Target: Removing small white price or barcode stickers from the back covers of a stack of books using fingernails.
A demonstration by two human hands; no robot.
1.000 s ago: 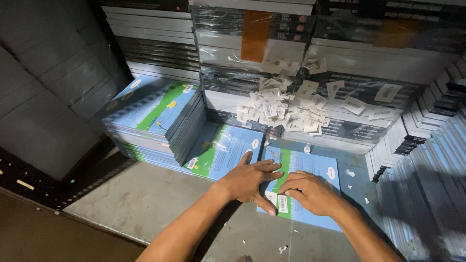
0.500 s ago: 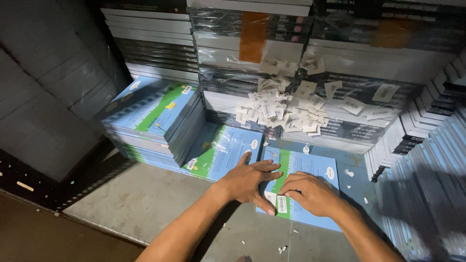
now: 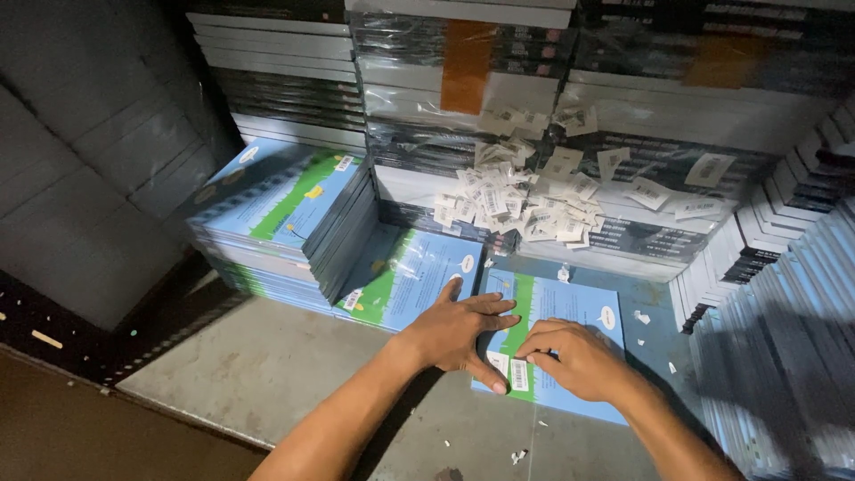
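Note:
A blue and green book [image 3: 570, 312] lies flat on the grey surface. My left hand [image 3: 459, 334] rests flat on its left edge, fingers spread. My right hand [image 3: 574, 361] lies on the book's lower part, with its fingertips at a white barcode sticker [image 3: 518, 375] on the cover's lower left corner. Whether the sticker is pinched or just pressed is unclear. Another book of the same kind [image 3: 410, 276] lies just left of it.
A stack of the same books [image 3: 285, 209] stands at the left. A pile of loose white stickers [image 3: 534, 200] sits on wrapped book bundles [image 3: 463, 80] behind. Rows of books [image 3: 784, 321] line the right. Paper scraps [image 3: 517, 456] dot the grey surface [image 3: 258, 365].

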